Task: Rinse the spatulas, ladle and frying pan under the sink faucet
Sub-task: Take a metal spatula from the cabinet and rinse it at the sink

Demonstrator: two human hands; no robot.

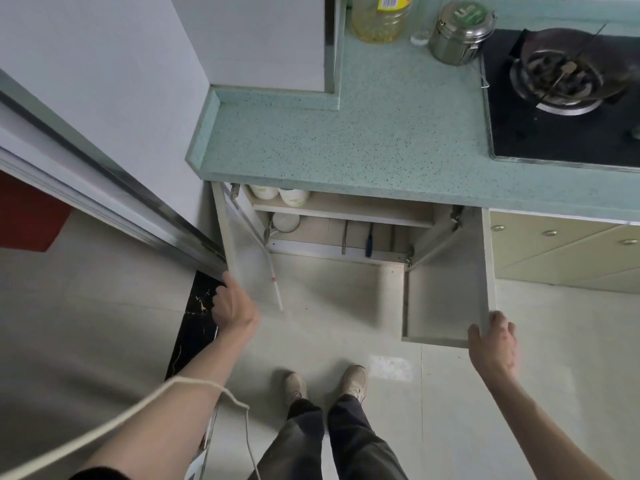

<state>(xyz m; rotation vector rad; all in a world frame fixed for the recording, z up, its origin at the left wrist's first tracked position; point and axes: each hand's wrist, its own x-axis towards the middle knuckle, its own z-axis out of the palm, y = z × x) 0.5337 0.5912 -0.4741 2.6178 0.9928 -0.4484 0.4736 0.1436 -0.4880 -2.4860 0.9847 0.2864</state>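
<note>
The left hand [232,304] held the outer edge of the left cabinet door [242,258], fingers curled round the thin white panel. Between the open doors, the cabinet [332,216] showed pale bowls [280,195] on its upper shelf and, below, what looked like utensil handles [356,239], one steel and one blue, possibly the spatulas or ladle, though the dim recess hid their heads. Such tools would be light, stiff and slick when wet, best taken by the handles. The right hand [491,344] gripped the lower corner of the right cabinet door [446,299], a flat matte board on metal hinges. Above, the speckled green bench [346,140] carried a yellow oil bottle [381,19] and a shiny steel canister [459,31]. Farthest right, the frying pan [575,64] sat on the black glass hob [554,133], dark, round and probably heavy, greasy inside; its handle lay out of view. No sink or faucet appeared
</note>
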